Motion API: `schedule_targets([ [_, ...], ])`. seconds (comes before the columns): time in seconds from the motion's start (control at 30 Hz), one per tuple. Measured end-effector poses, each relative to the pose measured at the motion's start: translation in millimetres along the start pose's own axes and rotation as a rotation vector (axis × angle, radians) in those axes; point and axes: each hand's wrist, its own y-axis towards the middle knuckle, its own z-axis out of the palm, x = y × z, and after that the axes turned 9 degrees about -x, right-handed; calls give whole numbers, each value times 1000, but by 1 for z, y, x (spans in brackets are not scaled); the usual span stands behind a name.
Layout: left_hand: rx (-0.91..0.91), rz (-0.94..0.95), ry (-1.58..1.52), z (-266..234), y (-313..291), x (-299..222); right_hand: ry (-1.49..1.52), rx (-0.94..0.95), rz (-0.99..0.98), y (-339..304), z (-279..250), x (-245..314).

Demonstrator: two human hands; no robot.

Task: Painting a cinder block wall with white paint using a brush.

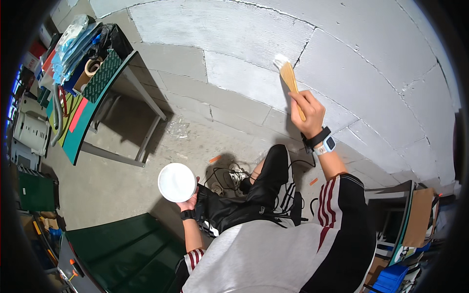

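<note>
My right hand (310,115) is closed around the wooden handle of a paintbrush (288,78). White paint covers the bristles, which rest against the block wall (234,71) near a joint between blocks. Parts of the wall around the brush look whiter, while lower blocks stay grey. Low on the left, my left hand (189,201) grips a round white tub (177,182) from its side and underneath. Its inside looks evenly white; how full it is I cannot tell. Most of the left fingers are hidden behind the tub.
A green-topped table (82,128) piled with bags, tape and a box stands at left against the wall. Dark green panels (122,249) lie lower left. Black cables (222,177) run by my feet. A shelf with cardboard (418,217) and a blue bin (391,279) stand right.
</note>
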Motion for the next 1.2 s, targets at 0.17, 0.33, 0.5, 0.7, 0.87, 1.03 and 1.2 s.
schedule_targets([
  [0.17,93,-87,-61,-4,2,-13,139,-51,35,6,-10,14],
  [0.33,121,-150,49,5,7,-14,197,-67,-68,38,23,24],
  [0.5,77,-13,116,9,-3,0,52,33,-75,34,31,2],
  [0.7,43,12,-8,-10,-1,-17,-50,-22,5,-7,-26,-13],
  [0.87,90,-131,-46,5,8,-18,23,-1,-143,1,-21,7],
  [1.03,118,-129,54,9,17,-1,147,48,-133,24,32,15],
  [1.2,17,6,68,10,-1,0,32,119,-99,20,38,0],
])
